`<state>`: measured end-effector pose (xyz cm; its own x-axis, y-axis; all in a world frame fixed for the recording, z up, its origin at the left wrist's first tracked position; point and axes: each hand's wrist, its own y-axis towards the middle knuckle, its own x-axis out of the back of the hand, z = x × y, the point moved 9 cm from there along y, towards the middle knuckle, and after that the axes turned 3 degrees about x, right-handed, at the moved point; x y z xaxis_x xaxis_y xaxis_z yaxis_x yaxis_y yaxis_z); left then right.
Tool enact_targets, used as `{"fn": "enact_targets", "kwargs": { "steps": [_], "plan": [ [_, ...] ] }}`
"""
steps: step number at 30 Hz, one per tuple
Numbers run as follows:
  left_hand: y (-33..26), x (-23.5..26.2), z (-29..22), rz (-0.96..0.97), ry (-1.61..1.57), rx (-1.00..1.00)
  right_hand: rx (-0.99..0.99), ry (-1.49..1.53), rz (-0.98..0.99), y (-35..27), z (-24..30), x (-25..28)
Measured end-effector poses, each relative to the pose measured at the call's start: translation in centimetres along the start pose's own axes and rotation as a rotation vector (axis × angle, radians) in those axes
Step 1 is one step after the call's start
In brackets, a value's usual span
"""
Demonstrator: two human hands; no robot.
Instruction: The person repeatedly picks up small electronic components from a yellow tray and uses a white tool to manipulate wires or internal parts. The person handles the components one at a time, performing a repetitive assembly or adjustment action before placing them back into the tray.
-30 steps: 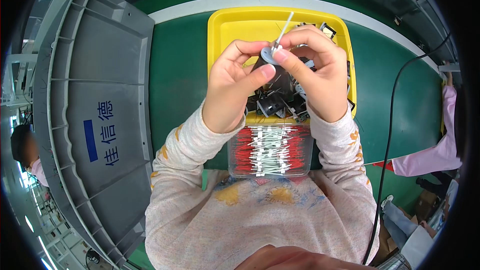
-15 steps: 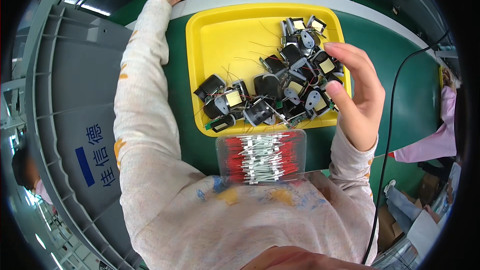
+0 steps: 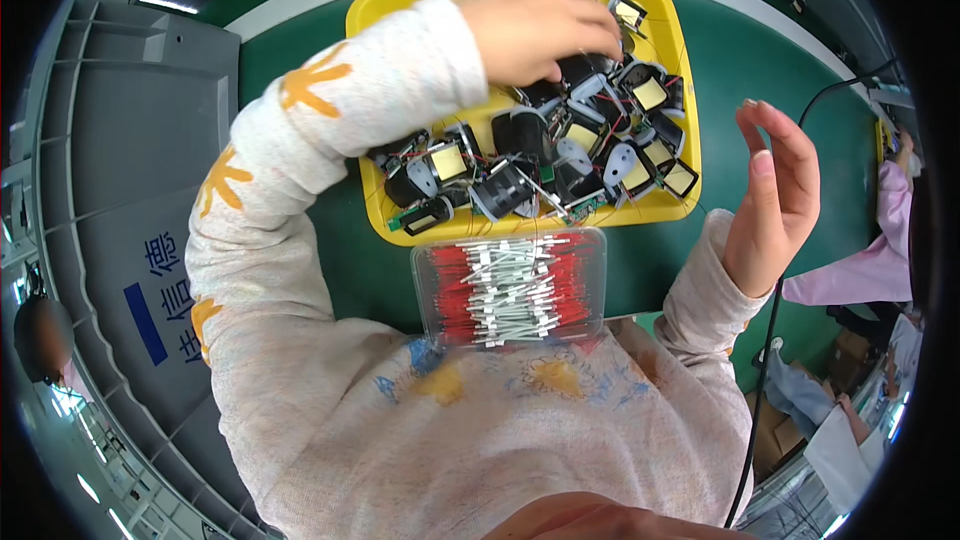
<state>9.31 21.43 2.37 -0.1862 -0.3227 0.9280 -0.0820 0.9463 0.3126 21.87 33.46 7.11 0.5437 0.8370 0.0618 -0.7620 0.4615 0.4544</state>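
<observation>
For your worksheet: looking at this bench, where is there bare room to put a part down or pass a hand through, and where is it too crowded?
Bare green mat lies between the grey crate and the yellow tray, and right of the tray below the open right hand. The tray's upper-left floor is partly bare. Crowded: the heap of black coil parts under the left hand, and the clear box of red-and-white pieces.

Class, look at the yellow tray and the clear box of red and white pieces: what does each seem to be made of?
Yellow tray: probably moulded plastic, with a smooth, even colour and a rounded rim. Clear box: likely transparent plastic, glossy, since the red and white pieces show through its walls.
</observation>
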Motion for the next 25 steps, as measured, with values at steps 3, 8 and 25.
{"fn": "enact_targets", "kwargs": {
  "steps": [3,8,25],
  "plan": [
    [0.4,-2.9,-0.8,0.136,0.175,-0.027,0.038,0.045,0.027,-0.6,1.1,-0.3],
    [-1.4,3.3,0.9,-0.069,-0.063,0.203,-0.035,-0.076,0.112,-3.7,2.1,-1.7],
    [-11.8,5.7,-1.6,-0.500,-0.989,0.818,0.632,-0.619,1.175,-14.4,2.2,-16.2]
  ]
}}
